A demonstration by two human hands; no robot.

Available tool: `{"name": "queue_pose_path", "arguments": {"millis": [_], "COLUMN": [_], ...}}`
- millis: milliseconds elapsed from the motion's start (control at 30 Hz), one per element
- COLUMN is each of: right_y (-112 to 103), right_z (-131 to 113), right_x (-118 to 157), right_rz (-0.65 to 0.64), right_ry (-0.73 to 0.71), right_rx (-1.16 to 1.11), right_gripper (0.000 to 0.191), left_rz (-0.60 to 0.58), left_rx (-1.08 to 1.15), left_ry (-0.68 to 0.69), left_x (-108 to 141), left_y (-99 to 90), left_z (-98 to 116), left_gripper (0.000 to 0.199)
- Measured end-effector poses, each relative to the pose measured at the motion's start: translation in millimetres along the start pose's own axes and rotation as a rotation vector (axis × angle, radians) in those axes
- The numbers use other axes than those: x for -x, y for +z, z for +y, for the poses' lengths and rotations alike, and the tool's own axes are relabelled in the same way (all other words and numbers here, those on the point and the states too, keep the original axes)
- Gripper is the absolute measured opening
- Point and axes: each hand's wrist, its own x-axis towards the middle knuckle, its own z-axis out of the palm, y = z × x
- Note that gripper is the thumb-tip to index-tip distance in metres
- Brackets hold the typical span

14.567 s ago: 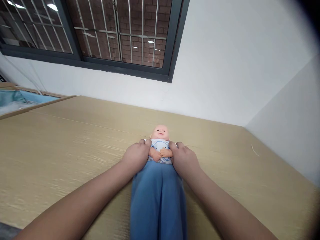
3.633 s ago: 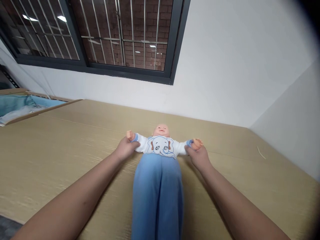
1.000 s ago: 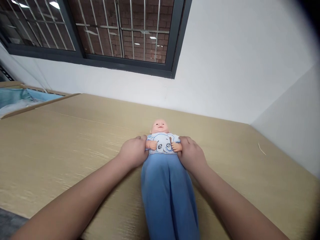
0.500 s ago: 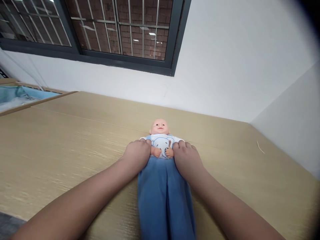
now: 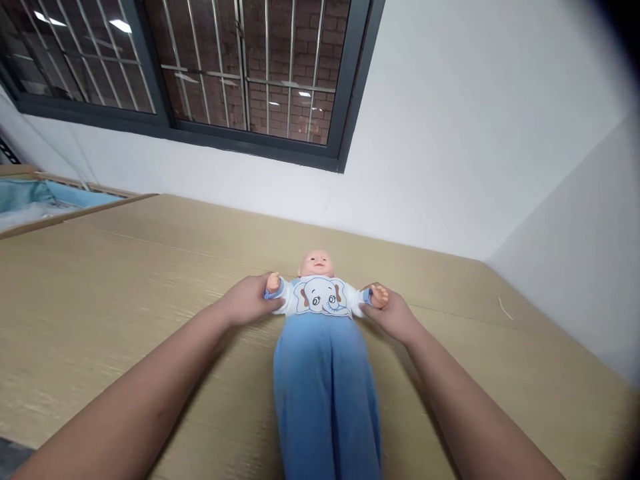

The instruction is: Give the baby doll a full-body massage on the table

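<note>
A baby doll (image 5: 320, 293) lies face up, its head away from me, in a white top with an elephant face and long blue trousers (image 5: 325, 387). Its arms are spread out to both sides. My left hand (image 5: 253, 300) is closed round the doll's arm on the left, near the blue cuff. On the other side my right hand (image 5: 393, 317) grips the doll's other arm by the cuff, thumb below it. Both small doll hands show beside my fingers. Parts of my fingers are hidden behind the doll's sleeves.
The doll rests on a wide tan surface (image 5: 125, 300). A box with light blue lining (image 5: 75, 193) stands at the far left. Behind are a white wall (image 5: 425, 133) and a barred window (image 5: 250, 73). A thin pale strip (image 5: 505, 308) lies at the right.
My hands have moved apart, and the doll's arms have gone from over its belly out to the sides. More of the elephant face shows. The view has tilted slightly up.
</note>
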Motion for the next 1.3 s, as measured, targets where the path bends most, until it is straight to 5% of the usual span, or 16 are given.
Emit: {"name": "queue_pose_path", "arguments": {"millis": [200,367,667,1100,1300], "right_y": [-25,-41,-47,-33,-31], "right_z": [41,76,87,69,67], "right_x": [-5,0,-3,-10,-10], "right_rz": [-0.265,-0.539,-0.543,-0.546,-0.464], "right_ry": [0.098,0.146,0.176,0.265,0.324], "right_rx": [-0.429,-0.906,-0.966,-0.726,-0.604], "right_gripper": [0.071,0.081,0.074,0.051,0.048], "left_rz": [-0.223,-0.355,-0.435,-0.618,-0.490], "left_rx": [0.528,0.815,0.909,1.085,0.978], "left_ry": [0.133,0.108,0.208,0.264,0.132], "left_x": [-4,-8,-7,-8,-10], "left_y": [-13.6,-17.0,-22.6,-20.7,-12.2], "left_z": [-35,-71,-105,-94,-71], "left_gripper": [0.068,0.101,0.122,0.095,0.070]}}
